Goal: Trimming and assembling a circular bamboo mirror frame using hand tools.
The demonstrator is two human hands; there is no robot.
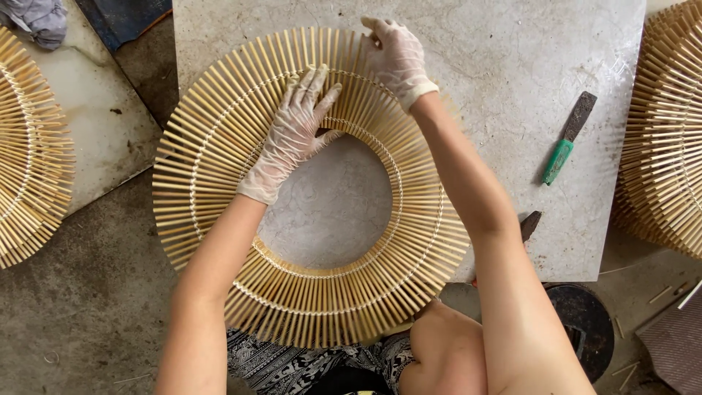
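Observation:
A large flat ring of bamboo sticks (219, 146), bound by cord along two circles, lies on a pale stone slab (504, 80). My left hand (296, 128), in a thin white glove, presses flat on the sticks at the ring's upper part, thumb at the inner edge. My right hand (395, 55), also gloved, curls over the ring's far outer edge and grips the stick ends there. My forearms reach across the ring's lower half from my lap.
A green-handled file (567, 143) lies on the slab to the right. More bamboo rings sit at the left edge (29, 153) and right edge (669, 139). A dark round object (585, 325) and loose sticks lie on the concrete floor.

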